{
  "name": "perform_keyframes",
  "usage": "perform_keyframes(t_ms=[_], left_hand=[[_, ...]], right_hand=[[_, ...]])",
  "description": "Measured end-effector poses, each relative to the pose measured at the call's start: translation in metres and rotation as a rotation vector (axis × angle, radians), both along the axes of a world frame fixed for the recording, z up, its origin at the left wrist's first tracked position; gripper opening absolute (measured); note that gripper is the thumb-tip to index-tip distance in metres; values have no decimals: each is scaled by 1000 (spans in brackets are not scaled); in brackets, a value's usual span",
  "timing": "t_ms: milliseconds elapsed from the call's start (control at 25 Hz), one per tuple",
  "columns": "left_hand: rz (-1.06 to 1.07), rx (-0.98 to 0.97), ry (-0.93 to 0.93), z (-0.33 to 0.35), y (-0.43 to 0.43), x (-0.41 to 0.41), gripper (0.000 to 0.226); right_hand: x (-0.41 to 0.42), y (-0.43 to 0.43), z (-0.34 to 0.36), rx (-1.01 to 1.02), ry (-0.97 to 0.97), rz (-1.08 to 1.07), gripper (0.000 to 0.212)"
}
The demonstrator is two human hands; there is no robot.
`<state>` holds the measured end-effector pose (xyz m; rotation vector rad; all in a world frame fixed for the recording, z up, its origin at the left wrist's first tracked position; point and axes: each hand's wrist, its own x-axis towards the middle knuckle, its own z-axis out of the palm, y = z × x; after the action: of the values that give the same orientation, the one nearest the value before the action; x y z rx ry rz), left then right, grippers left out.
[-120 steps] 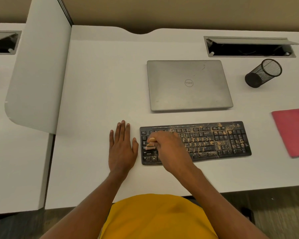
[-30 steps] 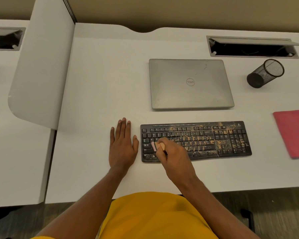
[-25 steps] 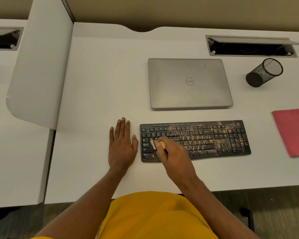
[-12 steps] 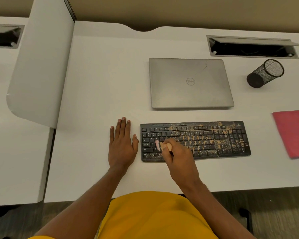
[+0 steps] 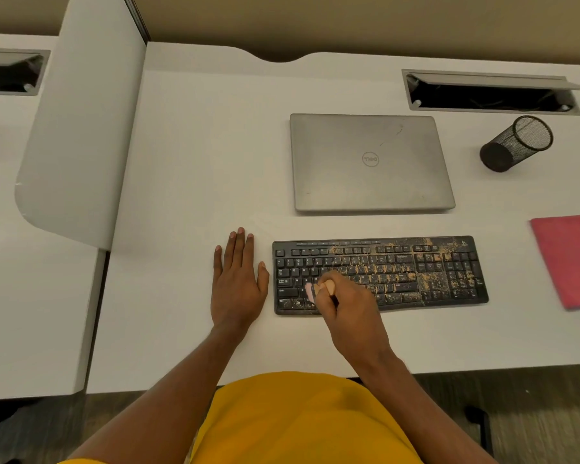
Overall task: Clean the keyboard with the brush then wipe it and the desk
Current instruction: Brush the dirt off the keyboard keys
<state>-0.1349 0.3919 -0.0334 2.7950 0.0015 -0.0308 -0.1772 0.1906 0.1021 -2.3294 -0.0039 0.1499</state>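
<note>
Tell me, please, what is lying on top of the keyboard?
Tan crumbs lie scattered over the keyboard, mostly middle and right. The right hand grips a small brush, pink bristles on the lower left keys. The keys beneath that hand are hidden.

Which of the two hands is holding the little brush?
The right hand, gripping the brush over the keyboard; the left hand lies flat and empty on the desk beside it.

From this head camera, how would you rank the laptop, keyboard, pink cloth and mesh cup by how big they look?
1. Laptop and keyboard: about alike, the keyboard wider, the laptop deeper, so I won't rank them.
2. Pink cloth, though the frame edge cuts it off.
3. Mesh cup, the smallest.
</note>
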Motion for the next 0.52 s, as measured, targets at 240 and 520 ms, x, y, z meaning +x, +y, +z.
perform_keyframes(t_ms=[240,520], left_hand=[[0,13,0,-1,0,0,66],[2,17,10,0,1,0,66]], right_hand=[[-1,0,-1,-8,9,9,15],[0,-17,9,49,-81,-145,13]])
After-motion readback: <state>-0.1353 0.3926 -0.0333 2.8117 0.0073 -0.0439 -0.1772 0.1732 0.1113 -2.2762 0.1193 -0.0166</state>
